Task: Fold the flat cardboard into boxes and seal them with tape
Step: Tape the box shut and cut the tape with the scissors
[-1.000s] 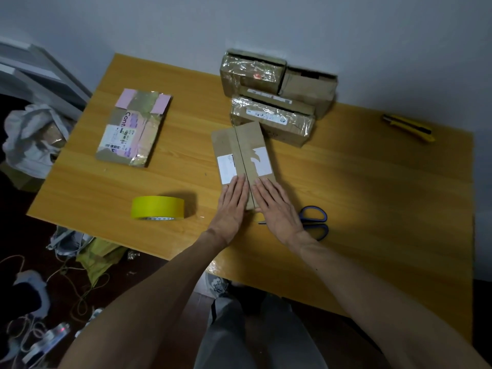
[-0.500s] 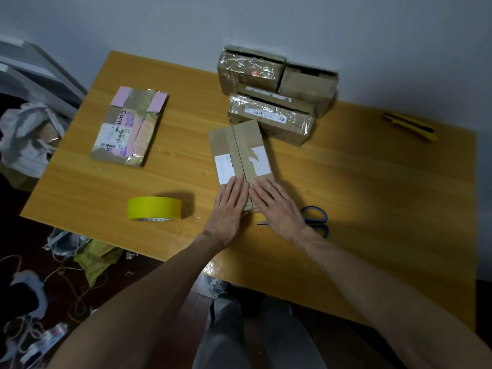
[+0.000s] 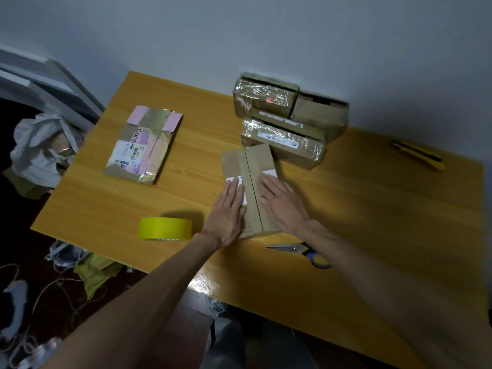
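A brown cardboard box [image 3: 249, 162] with two top flaps meeting along a middle seam lies on the wooden table [image 3: 372, 209]. My left hand [image 3: 229, 211] presses flat on the left flap and covers a white label. On the right flap my right hand [image 3: 283, 202] presses flat with straight fingers. A roll of yellow tape [image 3: 165, 228] stands on the table to the left of my left hand. Scissors with blue handles [image 3: 303, 250] lie near the front, partly under my right forearm.
A flattened taped box with pink patches [image 3: 143, 145] lies at the left. Three taped boxes [image 3: 282, 118] are stacked against the back wall. A yellow utility knife [image 3: 418, 154] lies at the far right. Bags and cords clutter the floor [image 3: 40, 262] left of the table.
Both hands have slid forward along the flaps, from the near end of the box to its middle, and now cover most of the white labels.
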